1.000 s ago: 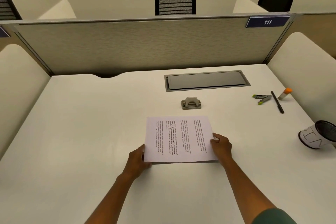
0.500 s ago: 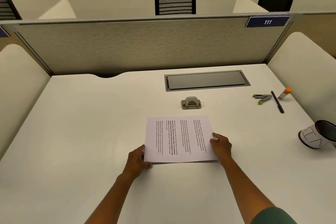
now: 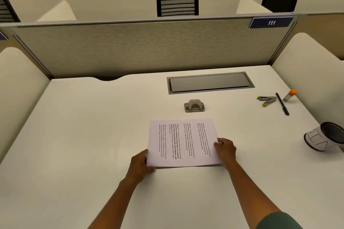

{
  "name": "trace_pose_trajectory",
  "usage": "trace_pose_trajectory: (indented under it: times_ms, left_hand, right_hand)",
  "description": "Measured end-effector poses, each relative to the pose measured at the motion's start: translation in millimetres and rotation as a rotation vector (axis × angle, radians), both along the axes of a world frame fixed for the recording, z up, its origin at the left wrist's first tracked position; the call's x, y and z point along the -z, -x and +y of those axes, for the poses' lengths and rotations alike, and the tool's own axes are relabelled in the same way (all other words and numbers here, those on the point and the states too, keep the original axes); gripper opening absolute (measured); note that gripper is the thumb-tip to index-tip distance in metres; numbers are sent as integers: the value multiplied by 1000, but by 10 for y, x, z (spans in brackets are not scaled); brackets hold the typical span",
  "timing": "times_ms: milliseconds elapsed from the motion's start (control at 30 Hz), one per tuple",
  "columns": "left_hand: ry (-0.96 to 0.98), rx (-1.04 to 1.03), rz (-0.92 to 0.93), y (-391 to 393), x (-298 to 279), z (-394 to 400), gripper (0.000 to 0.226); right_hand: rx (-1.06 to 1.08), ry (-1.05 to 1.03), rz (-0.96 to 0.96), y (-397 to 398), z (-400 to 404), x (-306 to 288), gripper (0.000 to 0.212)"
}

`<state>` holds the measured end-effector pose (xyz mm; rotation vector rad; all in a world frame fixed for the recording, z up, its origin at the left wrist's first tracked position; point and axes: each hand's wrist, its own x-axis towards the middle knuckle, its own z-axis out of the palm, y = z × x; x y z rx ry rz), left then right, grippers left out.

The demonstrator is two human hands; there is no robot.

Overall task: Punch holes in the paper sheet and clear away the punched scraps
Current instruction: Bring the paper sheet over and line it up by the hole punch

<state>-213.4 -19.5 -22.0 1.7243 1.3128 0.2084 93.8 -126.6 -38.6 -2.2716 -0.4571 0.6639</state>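
Single head view looks forward and down, seemingly close, over the desk (image 3: 74,135).

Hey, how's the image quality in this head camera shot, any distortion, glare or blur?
Head view: wide-angle lens bows the partition top and desk edges; warm, even light with soft shadows, no harsh glare; print on the paper sheet is too small to read; hole punch is reasonably sharp.

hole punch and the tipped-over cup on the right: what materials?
Hole punch: looks like metal, matte grey with a soft sheen on its domed lever. Cup: white wall with hand-drawn black lines, dark inside; likely paper or plastic, cannot tell which.
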Motion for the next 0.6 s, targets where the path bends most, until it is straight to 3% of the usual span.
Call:
trace_pose_trajectory:
  times_ms: [167,367,600]
  left_hand:
    - [37,2,61,-7,18,50,59]
    - [134,-315,-46,-122,43,178,14]
    - [234,-412,-127,-325,70,258,9]
  right_hand:
    - [27,-4,31,-12,-13,-3,16]
    - [54,-32,37,-38,-80,1,18]
    - [83,-53,39,-191,-198,48,19]
